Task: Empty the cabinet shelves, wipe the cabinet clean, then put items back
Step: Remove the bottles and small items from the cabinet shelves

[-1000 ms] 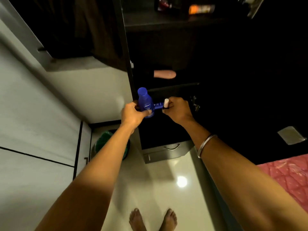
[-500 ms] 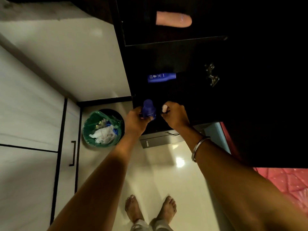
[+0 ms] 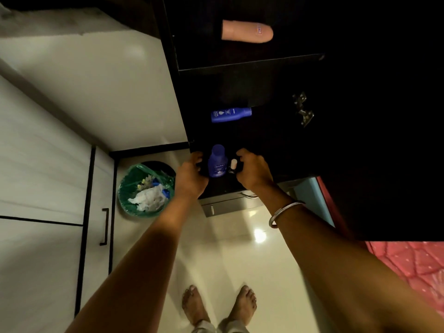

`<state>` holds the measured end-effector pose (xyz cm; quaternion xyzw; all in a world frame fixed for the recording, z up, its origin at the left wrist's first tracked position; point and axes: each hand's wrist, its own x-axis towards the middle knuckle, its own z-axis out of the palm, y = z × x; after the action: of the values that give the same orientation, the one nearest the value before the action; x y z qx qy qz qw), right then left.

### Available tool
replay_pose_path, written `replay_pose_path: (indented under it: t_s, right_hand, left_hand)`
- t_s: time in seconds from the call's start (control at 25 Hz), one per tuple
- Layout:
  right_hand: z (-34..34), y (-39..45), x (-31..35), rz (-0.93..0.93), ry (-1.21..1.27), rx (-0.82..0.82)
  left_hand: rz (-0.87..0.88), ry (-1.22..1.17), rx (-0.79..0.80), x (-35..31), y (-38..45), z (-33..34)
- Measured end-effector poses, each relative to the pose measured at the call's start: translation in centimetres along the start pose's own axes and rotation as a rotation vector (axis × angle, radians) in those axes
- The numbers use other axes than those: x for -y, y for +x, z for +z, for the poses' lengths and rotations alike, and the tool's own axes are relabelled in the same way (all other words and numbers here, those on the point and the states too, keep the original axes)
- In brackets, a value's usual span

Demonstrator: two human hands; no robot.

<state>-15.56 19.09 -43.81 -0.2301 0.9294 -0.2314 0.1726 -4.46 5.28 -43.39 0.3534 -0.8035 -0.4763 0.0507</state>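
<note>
A blue lotion bottle [image 3: 217, 162] stands upright at the front of the dark cabinet's lower shelf [image 3: 216, 188]. My left hand [image 3: 191, 175] sits just left of it with loosely curled fingers and a dark gap between them. My right hand [image 3: 252, 171] is on the bottle's right and pinches a small dark bottle with a white cap [image 3: 233, 165]. A second blue lotion bottle [image 3: 230, 114] lies on its side deeper on the same shelf. On the shelf above lies a pink bottle [image 3: 247, 31].
A green-lined waste bin [image 3: 146, 188] with crumpled paper stands on the floor left of the cabinet. A grey drawer [image 3: 228, 204] with a handle sits under the shelf. White cupboard doors [image 3: 48, 188] are at left, a pink bedspread [image 3: 408, 263] at right, a door hinge [image 3: 303, 109] inside.
Both hands came down from the upper shelf to the lower one. The blue bottle now stands on the lower shelf and my left hand has let go of it.
</note>
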Motion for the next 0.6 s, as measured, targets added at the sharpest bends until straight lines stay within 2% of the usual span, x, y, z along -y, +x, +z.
replay_pose_path:
  t_s: [0.12, 0.28, 0.4, 0.6]
  right_hand:
    - [-3.7, 0.3, 2.1, 0.014, 0.001, -0.022]
    - [-8.7, -0.1, 5.7, -0.017, -0.016, -0.135]
    - [-12.7, -1.1, 9.2, -0.127, -0.074, -0.313]
    - [-23.6, -3.5, 17.3, -0.409, -0.153, -0.649]
  left_hand:
    - [0.028, 0.068, -0.068, -2.4, 0.3, -3.6]
    - [0.161, 0.123, -0.136, -7.1, -0.2, -7.2]
    - [0.34, 0.226, -0.226, -11.5, -1.8, -10.3]
    - [0.62, 0.305, -0.41, -22.2, -3.8, -18.4]
